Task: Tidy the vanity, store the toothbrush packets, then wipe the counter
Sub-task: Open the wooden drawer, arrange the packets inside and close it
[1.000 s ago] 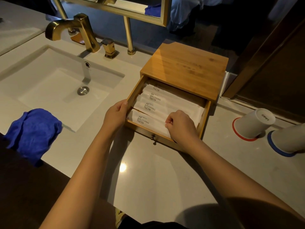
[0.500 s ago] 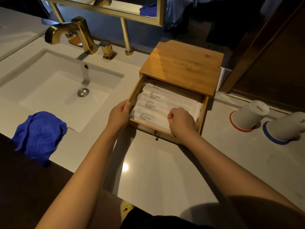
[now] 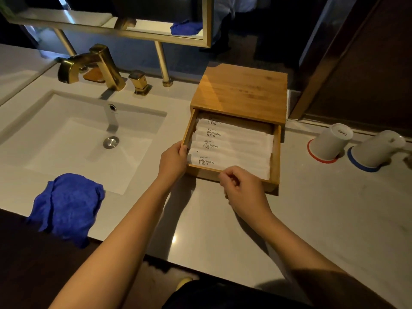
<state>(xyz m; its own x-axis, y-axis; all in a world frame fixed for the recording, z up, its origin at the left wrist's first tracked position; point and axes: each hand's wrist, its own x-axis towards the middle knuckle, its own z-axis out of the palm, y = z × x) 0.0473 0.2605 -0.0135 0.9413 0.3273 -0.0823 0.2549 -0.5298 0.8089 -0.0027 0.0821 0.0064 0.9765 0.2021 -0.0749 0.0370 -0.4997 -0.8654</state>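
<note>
A bamboo box [image 3: 243, 92] stands on the pale counter [image 3: 312, 219] with its drawer [image 3: 275, 161] pulled out. Several white toothbrush packets [image 3: 234, 148] printed "BRUSHING TEETH" lie side by side in the drawer. My left hand [image 3: 172, 161] grips the drawer's front left corner, fingertips over its side wall. My right hand [image 3: 243, 188] is outside the drawer, with thumb and fingers pinched at the middle of the front wall. It covers the small knob. A crumpled blue cloth [image 3: 66, 206] lies on the counter's front edge by the sink.
A white sink basin [image 3: 84, 148] with a gold faucet [image 3: 93, 63] is to the left. Two white cups stand upside down at right, one on a red coaster [image 3: 330, 141], one on a blue coaster [image 3: 376, 148]. A gold-framed mirror [image 3: 207, 23] stands behind.
My right hand has come out of the drawer, off the packets, to the middle of the front wall. The left hand has stayed at the drawer's corner. The view has shifted slightly.
</note>
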